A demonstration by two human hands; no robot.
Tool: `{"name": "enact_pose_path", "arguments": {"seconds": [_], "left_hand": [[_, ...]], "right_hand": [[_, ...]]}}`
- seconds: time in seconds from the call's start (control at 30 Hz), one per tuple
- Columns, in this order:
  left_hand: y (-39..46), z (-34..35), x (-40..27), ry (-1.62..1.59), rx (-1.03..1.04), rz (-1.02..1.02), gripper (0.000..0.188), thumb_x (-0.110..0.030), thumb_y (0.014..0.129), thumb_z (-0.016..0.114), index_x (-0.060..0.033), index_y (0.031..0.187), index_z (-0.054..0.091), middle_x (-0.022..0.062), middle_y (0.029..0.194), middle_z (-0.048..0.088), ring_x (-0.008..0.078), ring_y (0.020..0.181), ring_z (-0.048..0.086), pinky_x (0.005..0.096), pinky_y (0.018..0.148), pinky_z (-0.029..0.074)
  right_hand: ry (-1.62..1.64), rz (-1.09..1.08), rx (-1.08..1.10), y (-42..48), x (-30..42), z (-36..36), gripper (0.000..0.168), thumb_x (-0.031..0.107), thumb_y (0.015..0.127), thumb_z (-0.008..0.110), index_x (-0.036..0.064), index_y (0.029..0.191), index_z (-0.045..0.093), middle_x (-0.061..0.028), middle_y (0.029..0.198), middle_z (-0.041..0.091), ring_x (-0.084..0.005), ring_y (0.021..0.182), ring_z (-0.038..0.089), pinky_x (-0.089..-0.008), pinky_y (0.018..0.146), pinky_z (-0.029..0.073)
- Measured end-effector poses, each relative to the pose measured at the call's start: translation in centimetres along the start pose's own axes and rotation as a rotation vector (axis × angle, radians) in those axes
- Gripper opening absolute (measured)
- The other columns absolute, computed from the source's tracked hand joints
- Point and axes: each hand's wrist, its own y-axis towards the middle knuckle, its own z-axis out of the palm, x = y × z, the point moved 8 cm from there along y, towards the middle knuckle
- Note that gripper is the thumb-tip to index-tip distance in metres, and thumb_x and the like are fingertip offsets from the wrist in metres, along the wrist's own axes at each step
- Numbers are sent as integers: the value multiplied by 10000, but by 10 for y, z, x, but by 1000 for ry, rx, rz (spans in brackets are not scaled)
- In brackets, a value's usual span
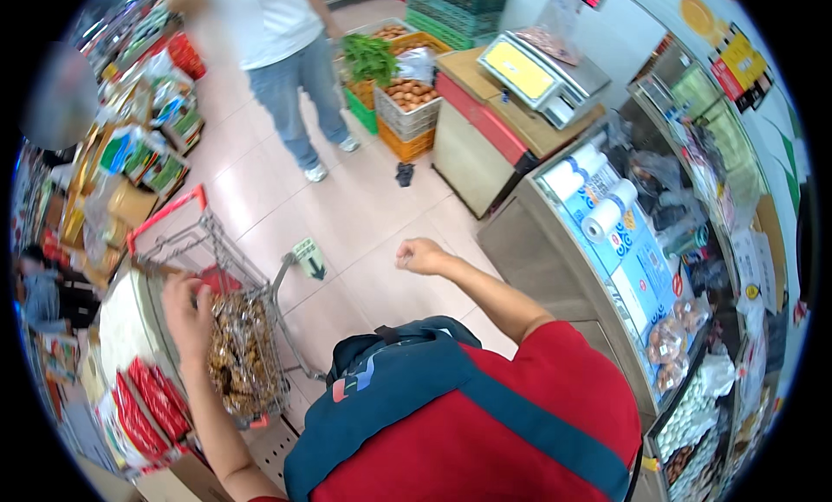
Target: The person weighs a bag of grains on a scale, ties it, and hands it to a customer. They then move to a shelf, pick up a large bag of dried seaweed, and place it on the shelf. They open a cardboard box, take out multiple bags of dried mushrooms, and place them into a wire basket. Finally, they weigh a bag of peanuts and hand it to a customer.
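My left hand (185,313), slightly blurred, is at the left with its fingers apart and nothing seen in it. It overlaps the near side of a metal shopping cart (214,235) with red trim; whether it touches the cart cannot be told. Inside the cart lies a clear plastic bag of brown, lumpy goods (240,352). Over the tiled floor, right of the cart, my right hand (422,256) has its fingers curled in, with no object visible. A dark teal apron (383,385) covers part of my red shirt.
A person (286,67) in jeans stands ahead. Crates of eggs (409,109) flank a wooden counter bearing a scale (539,73). At right, a glass-topped counter holds plastic bag rolls (610,211). Red packages (146,408) and stacked goods (143,157) line the left.
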Motion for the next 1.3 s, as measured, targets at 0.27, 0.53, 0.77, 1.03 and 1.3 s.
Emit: {"name": "enact_pose_path", "arguments": {"seconds": [0.27, 0.53, 0.77, 1.03, 1.3], "left_hand": [[95, 224, -35, -138, 318, 94, 219, -167, 765, 709, -40, 913, 609, 170, 1051, 611, 362, 1034, 537, 434, 885, 435], [321, 359, -204, -431, 358, 461, 173, -177, 809, 671, -36, 906, 641, 172, 937, 653, 367, 892, 607, 438, 788, 478], [402, 446, -470, -721, 409, 845, 203, -232, 863, 618, -31, 847, 644, 161, 862, 648, 356, 837, 600, 438, 735, 473], [451, 529, -624, -742, 521, 689, 218, -273, 844, 660, -57, 835, 645, 90, 851, 661, 289, 845, 597, 419, 716, 478], [465, 535, -663, -669, 329, 795, 231, -262, 760, 755, -60, 740, 644, 63, 754, 643, 260, 744, 559, 395, 659, 460]], "right_hand": [[181, 94, -71, 3, -64, -96, 402, 354, 783, 725, 56, 1046, 664, -140, 963, 687, -255, 924, 651, -338, 812, 504], [128, 389, -336, 41, -159, -200, 376, 301, 777, 757, 33, 1022, 661, -88, 873, 666, -169, 822, 625, -303, 761, 500], [608, 501, -658, 50, -190, -274, 293, 222, 799, 713, 25, 1006, 650, -90, 871, 679, -171, 795, 641, -304, 739, 511], [525, 615, -1112, 53, -269, -377, 570, 237, 846, 702, 17, 1288, 418, -112, 1114, 614, -181, 937, 603, -318, 728, 508], [760, 459, -1005, 88, -303, -430, 544, 250, 860, 689, 2, 1249, 402, -112, 1103, 601, -169, 973, 572, -330, 766, 493]]}}
